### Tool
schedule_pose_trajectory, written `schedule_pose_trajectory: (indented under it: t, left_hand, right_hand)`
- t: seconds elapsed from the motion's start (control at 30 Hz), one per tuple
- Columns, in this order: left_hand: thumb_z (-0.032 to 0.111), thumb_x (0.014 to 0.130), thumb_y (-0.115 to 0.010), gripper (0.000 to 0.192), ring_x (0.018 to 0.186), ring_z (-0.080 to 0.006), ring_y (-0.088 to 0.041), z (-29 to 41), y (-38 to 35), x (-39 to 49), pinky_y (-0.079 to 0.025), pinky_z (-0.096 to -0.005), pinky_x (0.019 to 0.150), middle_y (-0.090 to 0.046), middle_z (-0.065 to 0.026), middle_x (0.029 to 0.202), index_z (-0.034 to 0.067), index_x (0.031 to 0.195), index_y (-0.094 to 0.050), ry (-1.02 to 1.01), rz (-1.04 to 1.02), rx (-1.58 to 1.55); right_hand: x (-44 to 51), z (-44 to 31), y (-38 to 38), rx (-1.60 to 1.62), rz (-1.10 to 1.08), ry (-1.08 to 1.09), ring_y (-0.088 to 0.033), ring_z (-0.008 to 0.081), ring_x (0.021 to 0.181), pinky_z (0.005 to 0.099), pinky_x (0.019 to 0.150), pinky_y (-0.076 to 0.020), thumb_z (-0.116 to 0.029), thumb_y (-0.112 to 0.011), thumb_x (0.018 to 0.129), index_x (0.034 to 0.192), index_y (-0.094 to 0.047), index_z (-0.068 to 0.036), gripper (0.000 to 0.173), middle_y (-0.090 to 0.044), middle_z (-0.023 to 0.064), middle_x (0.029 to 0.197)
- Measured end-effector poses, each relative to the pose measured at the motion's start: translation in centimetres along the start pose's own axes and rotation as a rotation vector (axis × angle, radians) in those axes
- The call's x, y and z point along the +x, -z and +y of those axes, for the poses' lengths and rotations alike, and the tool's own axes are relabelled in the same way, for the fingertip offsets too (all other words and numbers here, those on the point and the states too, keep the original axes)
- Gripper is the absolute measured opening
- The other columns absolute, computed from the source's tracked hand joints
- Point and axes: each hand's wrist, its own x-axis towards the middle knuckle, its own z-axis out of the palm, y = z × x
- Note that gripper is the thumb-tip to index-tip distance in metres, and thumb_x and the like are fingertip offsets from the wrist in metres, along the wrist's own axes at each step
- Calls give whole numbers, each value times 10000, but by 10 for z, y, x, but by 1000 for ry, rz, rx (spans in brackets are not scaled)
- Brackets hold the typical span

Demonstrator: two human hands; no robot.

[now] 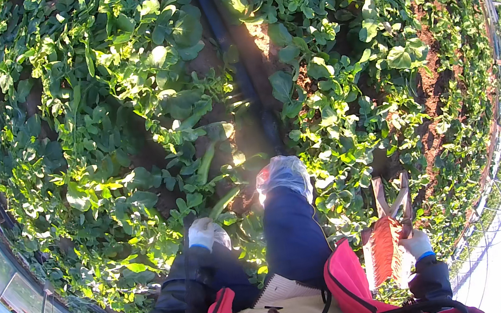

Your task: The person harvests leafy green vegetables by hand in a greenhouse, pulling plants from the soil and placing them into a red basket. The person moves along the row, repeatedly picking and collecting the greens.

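My left hand (pixel 202 233), in a white glove with a blue cuff, is beside my left leg; a dark, thin object passes by it, and I cannot tell whether the fingers hold it. At the lower right, my right hand (pixel 417 245), gloved the same way, is closed on a wooden frame (pixel 404 210) with crossed slats. An orange-red ribbed or woven piece (pixel 386 251) lies against that frame. Between my hands, a leg in dark blue trousers (pixel 293 234) reaches forward, its foot wrapped in a clear plastic cover (pixel 283 178).
Leafy green plants (pixel 91 134) grow in rows on both sides. A black hose or pipe (pixel 232 54) runs along the soil ahead of my foot. Bare reddish soil (pixel 427 70) shows between rows at right. Curved greenhouse framing (pixel 492 28) borders the beds.
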Motion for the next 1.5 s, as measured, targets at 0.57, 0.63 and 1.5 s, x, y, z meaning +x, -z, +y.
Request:
schedule_pose_trajectory:
  t: [0.57,0.63,1.5]
  left_hand:
    - [295,826,-477,263,797,-309,-609,-17,-11,-26,-470,-373,702,-634,-153,809,99,896,-637,197,-18,-166]
    - [217,795,-513,205,746,-307,-605,-19,-13,-29,-472,-373,684,-628,-147,766,77,870,-641,124,14,22]
    - [114,766,-552,199,826,-277,-598,77,-52,81,-473,-331,716,-601,-151,913,46,943,-614,-164,139,-192]
  right_hand:
    - [54,-364,64,939,-219,906,-568,116,782,252,727,-446,-15,-614,684,1007,-601,27,325,-627,49,909]
    - [74,-389,44,844,-206,842,-569,115,763,258,722,-448,-40,-635,673,991,-615,1,321,-632,32,882]
    - [267,-507,-8,680,-209,826,-561,174,789,301,739,-427,-303,-737,636,969,-616,-3,465,-628,90,872]
